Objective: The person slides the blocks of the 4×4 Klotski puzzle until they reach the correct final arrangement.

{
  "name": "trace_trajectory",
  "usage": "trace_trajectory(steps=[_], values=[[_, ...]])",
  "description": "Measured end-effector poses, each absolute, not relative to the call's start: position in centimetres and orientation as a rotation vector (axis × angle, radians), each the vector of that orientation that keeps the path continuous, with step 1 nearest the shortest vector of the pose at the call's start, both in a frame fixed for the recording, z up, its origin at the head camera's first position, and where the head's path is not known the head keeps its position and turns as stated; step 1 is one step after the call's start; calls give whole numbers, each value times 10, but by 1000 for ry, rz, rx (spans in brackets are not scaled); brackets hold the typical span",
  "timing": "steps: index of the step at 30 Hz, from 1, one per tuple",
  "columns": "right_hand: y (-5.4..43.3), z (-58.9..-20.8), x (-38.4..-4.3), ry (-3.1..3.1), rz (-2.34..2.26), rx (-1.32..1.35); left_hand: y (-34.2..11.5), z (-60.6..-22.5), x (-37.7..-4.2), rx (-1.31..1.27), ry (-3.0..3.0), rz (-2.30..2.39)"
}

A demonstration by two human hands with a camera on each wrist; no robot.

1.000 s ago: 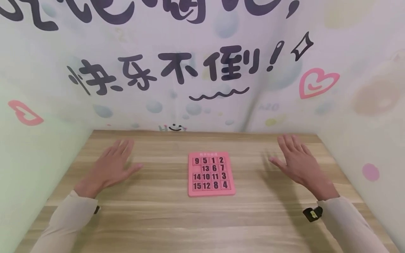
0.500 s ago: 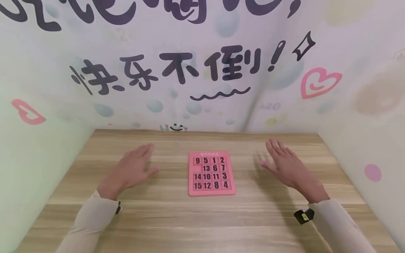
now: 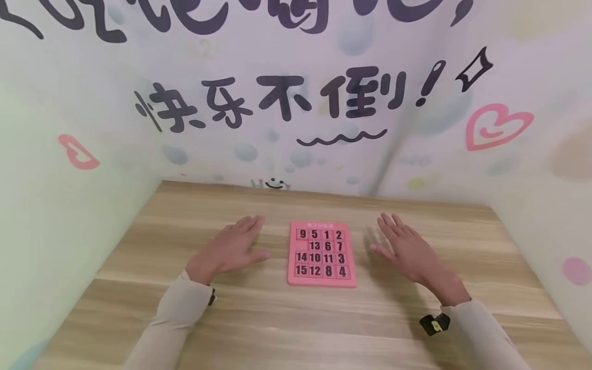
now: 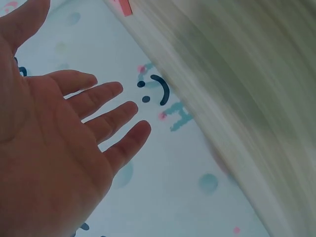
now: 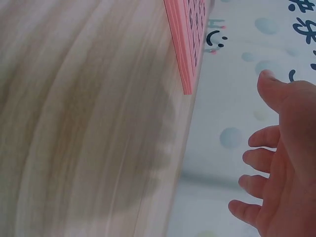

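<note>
A pink sliding number puzzle [image 3: 321,255] lies on the wooden table, its black-numbered tiles facing up and one gap at the left of its second row. To its left is my left hand [image 3: 228,249], fingers extended and apart from the puzzle. My right hand [image 3: 411,252] is on the other side, a little away from the puzzle's edge, its fingers also extended. Neither hand holds anything. In the left wrist view the left palm [image 4: 49,148] shows with fingers spread. The right wrist view catches the puzzle's side [image 5: 180,49] beyond the right hand's fingers [image 5: 259,160].
The wooden table [image 3: 287,329] runs back to a white wall [image 3: 250,46] with large black lettering and drawings. Pale side walls [image 3: 37,231] close in the table at left and right. Each sleeve has a small black device [image 3: 435,325] at the wrist.
My left hand has moved right, closer to the puzzle. The right hand has come slightly inward toward it too. The head view has turned a little left. The puzzle stays put on the table.
</note>
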State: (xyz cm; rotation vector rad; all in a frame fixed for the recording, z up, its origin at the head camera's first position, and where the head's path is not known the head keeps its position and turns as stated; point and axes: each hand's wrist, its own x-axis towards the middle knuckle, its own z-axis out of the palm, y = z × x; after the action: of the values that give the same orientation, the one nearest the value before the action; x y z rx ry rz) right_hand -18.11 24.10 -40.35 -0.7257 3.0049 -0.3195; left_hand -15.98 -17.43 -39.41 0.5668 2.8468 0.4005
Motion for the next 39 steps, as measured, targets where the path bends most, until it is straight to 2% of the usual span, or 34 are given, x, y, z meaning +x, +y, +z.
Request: trace_trajectory(steps=[16, 28, 39], values=[[203, -413, -184, 2950, -473, -854, -138, -406, -167, 521, 2671, 581], [166, -424, -172, 2892, -547, -883, -108, -416, -177, 499, 2555, 705], [145, -429, -167, 2822, -472, -928, -103, -419, -179, 454, 2527, 666]])
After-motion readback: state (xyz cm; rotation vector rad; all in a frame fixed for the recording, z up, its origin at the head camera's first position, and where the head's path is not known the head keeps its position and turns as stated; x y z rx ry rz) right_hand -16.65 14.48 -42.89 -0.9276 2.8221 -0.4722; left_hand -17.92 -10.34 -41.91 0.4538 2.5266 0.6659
